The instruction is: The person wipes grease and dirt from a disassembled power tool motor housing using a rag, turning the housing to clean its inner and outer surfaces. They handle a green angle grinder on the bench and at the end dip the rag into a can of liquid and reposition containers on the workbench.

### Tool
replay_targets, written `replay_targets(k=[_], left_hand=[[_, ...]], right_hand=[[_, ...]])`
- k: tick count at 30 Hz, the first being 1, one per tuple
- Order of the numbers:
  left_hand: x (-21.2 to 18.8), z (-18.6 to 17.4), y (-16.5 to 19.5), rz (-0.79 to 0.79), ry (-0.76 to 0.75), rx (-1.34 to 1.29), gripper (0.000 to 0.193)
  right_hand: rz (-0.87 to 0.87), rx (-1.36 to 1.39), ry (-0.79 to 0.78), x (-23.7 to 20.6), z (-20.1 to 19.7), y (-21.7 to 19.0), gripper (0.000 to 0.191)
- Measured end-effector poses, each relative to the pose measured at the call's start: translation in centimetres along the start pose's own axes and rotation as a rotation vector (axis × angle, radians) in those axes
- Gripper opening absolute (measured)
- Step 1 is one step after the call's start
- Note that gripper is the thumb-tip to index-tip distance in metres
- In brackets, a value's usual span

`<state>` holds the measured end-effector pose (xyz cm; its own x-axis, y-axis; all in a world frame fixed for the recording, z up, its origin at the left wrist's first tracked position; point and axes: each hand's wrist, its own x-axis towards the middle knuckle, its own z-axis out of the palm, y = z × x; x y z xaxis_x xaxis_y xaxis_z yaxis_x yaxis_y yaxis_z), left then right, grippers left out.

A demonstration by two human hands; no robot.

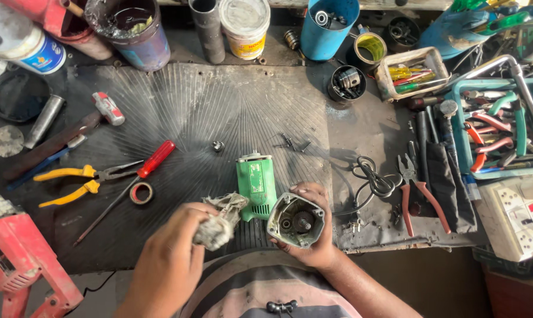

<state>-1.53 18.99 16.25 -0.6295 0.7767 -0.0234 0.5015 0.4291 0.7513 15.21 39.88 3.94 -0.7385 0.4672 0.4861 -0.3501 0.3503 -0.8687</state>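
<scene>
I'm low at the near edge of the dark ribbed rubber bench mat (219,100), and the open room lies just ahead, between the red-handled screwdriver (151,162) and the loose black cable coil (375,179). My left hand (172,259) is curled, fingers clamped round a grimy grey rag wad (219,224). My right hand (313,235) cups the grey metal gear housing (296,219) from beneath, fingers wrapped tight, its open face turned up at me. The green plastic motor body (254,182) lies on the mat, just beyond both. Far edge: the blue plastic cup (328,26) holds metal parts, and the teal tray (502,126) on the right is crowded with pliers.
</scene>
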Motion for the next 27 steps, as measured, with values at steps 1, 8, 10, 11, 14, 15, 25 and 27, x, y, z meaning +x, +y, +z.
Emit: replay_targets(k=[1,8,10,11,14,15,25,27], left_hand=[[-0.1,-0.1,-0.2,0.003,-0.002,-0.078,0.042],[-1.0,-0.8,0.4,0.006,-0.151,-0.555,0.032],[-0.6,-0.4,0.6,-0.019,-0.105,-0.303,0.024],[-0.3,0.0,0.7,0.037,-0.035,-0.073,0.021],[0.1,1.1,0.8,0.051,0.072,0.320,0.022],[0.2,1.4,0.9,0.028,0.092,0.400,0.023],[0.2,3.9,1.0,0.470,0.246,-0.094,0.034],[0.0,2.9,0.4,0.684,0.219,0.223,0.034]], right_hand=[[0.005,0.001,-0.010,0.0,0.0,0.0,0.092],[0.000,-0.112,-0.045,1.1,0.6,-0.8,0.090],[0.029,-0.144,-0.048,1.3,0.9,-1.2,0.090],[0.065,-0.138,-0.046,1.4,1.1,-1.5,0.090],[0.050,-0.247,-0.059,1.8,1.5,-2.1,0.090],[0.025,-0.305,-0.069,1.9,1.6,-2.3,0.090],[0.078,-0.239,-0.171,1.9,1.6,-2.8,0.090],[0.081,-0.155,-0.201,2.1,1.2,-2.7,0.087]])
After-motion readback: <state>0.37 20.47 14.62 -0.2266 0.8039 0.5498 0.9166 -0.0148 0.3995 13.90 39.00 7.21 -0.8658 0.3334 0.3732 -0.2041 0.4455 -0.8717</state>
